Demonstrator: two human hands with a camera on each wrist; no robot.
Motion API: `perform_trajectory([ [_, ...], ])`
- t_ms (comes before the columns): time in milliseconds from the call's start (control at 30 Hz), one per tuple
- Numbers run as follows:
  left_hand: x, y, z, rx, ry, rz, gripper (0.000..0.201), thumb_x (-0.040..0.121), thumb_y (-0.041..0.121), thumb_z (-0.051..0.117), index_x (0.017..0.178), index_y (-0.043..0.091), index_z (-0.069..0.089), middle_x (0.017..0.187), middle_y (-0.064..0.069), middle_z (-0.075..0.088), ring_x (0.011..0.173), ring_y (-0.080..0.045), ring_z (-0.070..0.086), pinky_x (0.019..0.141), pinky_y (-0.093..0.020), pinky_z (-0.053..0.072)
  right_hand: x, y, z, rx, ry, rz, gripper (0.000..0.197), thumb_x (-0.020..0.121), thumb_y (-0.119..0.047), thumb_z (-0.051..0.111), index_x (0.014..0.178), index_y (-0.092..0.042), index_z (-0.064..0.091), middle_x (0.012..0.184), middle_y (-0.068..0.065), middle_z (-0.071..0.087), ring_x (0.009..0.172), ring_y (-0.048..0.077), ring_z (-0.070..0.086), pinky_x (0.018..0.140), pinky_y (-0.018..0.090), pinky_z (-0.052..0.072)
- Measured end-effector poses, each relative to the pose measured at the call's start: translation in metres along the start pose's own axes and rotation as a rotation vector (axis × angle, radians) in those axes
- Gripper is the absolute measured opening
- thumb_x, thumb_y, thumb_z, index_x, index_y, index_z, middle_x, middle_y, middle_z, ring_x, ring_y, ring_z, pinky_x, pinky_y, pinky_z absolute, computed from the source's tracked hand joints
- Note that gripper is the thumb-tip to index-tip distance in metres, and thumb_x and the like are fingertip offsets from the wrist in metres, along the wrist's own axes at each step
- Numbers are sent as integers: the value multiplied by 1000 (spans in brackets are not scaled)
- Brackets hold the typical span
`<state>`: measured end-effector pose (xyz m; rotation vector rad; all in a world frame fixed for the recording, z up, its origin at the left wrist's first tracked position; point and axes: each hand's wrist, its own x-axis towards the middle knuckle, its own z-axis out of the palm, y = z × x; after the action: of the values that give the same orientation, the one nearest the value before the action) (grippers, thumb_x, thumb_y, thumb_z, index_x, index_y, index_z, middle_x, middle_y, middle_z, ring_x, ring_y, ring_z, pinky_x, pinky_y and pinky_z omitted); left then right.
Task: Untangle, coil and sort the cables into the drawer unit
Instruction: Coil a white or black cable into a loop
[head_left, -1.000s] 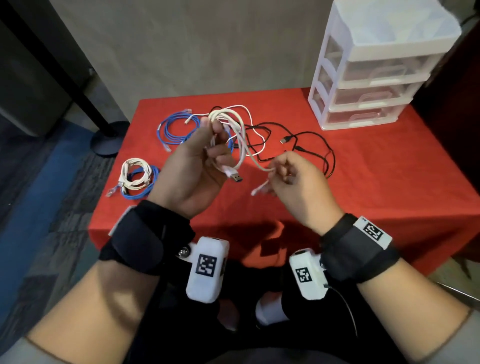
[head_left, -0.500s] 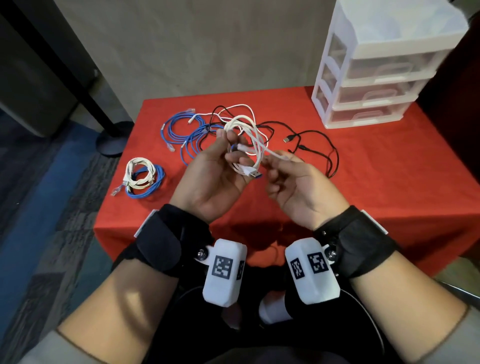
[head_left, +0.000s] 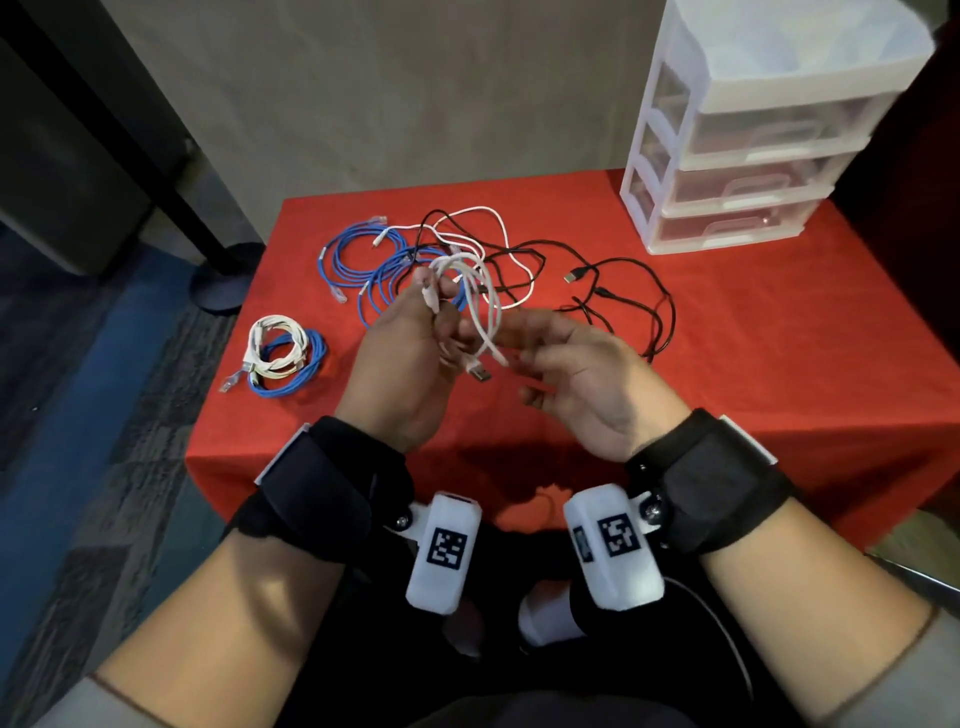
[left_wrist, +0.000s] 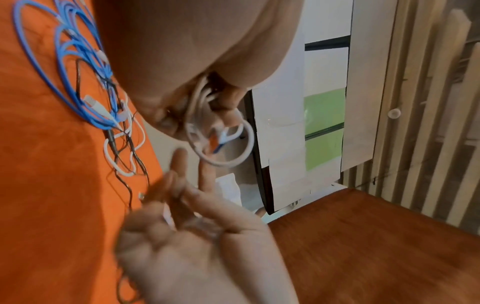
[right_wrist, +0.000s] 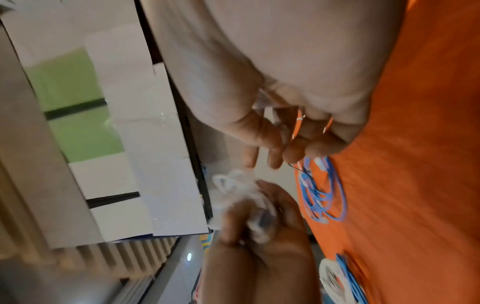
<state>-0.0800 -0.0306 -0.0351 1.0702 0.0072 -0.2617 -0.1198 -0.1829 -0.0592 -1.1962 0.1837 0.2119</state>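
Observation:
My left hand (head_left: 410, 353) grips a coiled white USB cable (head_left: 475, 291) above the front of the red table (head_left: 779, 364); its loops show clearly in the left wrist view (left_wrist: 246, 144). The dark USB plug (head_left: 480, 373) hangs below the coil. My right hand (head_left: 576, 374) is palm up just right of the coil, fingers (left_wrist: 179, 160) fairly straight, at the cable's white tail. A loose blue cable (head_left: 358, 254), a black cable (head_left: 639, 291) and another white cable (head_left: 488, 213) lie tangled behind the hands. The white drawer unit (head_left: 753, 156) stands at the back right, its drawers closed.
A finished coil of white and blue cable (head_left: 280, 353) lies near the table's left edge. A dark stand base (head_left: 223, 280) sits on the floor to the left. A wall runs behind the table.
Both hands have drawn together. The right hand, which pinched the white cable's tail, has turned palm up with its fingers straightened. The left hand keeps the coil.

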Motion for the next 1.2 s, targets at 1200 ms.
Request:
perform_trajectory([
  [1200,-28,-7,1,362,-193,-82,34,109,26,38,85,11,56,54,4,30,47,-10,33,50,-18,39,-14,-16,-4,-118,-69,26,8,92,-21,69,98,-16,70,82,0,66,74,16,61,76,32,51],
])
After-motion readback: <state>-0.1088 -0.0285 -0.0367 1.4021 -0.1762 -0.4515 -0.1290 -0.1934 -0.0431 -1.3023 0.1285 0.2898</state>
